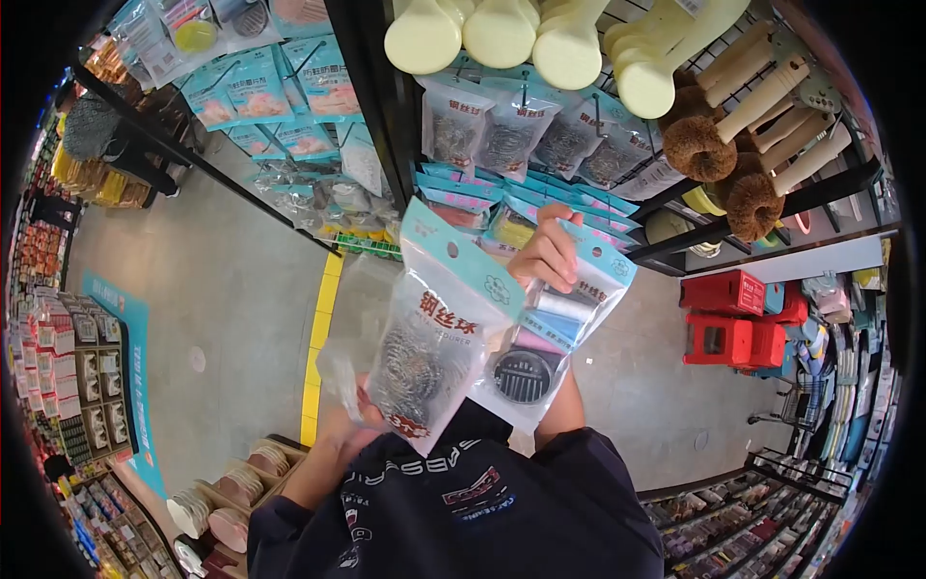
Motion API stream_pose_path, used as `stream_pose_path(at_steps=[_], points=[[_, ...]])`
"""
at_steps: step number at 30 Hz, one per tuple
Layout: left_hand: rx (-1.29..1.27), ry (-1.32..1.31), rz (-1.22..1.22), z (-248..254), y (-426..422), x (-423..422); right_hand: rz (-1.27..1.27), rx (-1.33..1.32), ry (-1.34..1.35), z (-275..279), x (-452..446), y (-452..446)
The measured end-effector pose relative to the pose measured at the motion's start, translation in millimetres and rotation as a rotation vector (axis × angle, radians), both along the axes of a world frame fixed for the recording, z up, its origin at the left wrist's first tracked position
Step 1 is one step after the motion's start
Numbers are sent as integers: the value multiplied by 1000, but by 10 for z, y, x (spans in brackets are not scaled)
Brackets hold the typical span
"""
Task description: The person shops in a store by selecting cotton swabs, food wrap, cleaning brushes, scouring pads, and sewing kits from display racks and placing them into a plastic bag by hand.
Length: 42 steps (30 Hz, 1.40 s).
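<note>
In front of my chest is a clear packet of steel wool scourers (415,357) with a pale blue top. Behind it on the right is a sewing kit packet (540,338), showing thread and a round black needle case. My right hand (548,253) curls its fingers around the kit's top edge, beside the scourer packet's upper corner. My left hand (355,417), slightly blurred, is closed at the scourer packet's lower left edge. A see-through plastic bag (340,374) bunches at its fingers. Which hand bears the scourer packet is partly hidden.
Ahead, a shop rack holds hanging scourer packets (521,135), cream plastic ladles (500,34) and brown pot brushes (699,150). Red stools (719,333) stand to the right, near a shopping cart (796,400). Wooden bins (265,463) are at lower left. Another person (125,145) is at far left.
</note>
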<state>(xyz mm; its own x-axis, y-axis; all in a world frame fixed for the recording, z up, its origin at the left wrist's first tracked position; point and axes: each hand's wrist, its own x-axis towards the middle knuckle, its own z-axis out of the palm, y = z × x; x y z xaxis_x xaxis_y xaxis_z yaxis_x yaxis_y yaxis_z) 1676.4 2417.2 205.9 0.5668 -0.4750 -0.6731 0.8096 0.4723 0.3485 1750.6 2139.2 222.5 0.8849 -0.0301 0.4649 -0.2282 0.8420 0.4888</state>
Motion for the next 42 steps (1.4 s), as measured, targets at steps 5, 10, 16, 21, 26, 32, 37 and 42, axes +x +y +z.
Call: stream_pose_path(at_steps=[5,10,16,21,26,32,37,42], points=[[-288,-226,-217,-78,-93,-62,1,-160,23,-77,33,176],[-264,-287,-327,20,-176,-42,-124,-685,269,-117,-55,275],[-145,-302,-229,-56,-178,-44,-308,-973,480,-281,-197,294],[-60,-384,-217,-67,-105,-8,-581,-1250,450,-215,-297,306],[22,-457,-138,-146,-42,-5,-679,-1538,672,-203,-716,105],[228,-540,-158,11,-78,-9,-942,-2399,349,58,-1120,133],[417,-702,-342,5,-151,-30,-1070,-2441,405,154,-1088,512],[491,-733,-390,102,-209,-56,-1139,-2210,561,-90,-1132,613]])
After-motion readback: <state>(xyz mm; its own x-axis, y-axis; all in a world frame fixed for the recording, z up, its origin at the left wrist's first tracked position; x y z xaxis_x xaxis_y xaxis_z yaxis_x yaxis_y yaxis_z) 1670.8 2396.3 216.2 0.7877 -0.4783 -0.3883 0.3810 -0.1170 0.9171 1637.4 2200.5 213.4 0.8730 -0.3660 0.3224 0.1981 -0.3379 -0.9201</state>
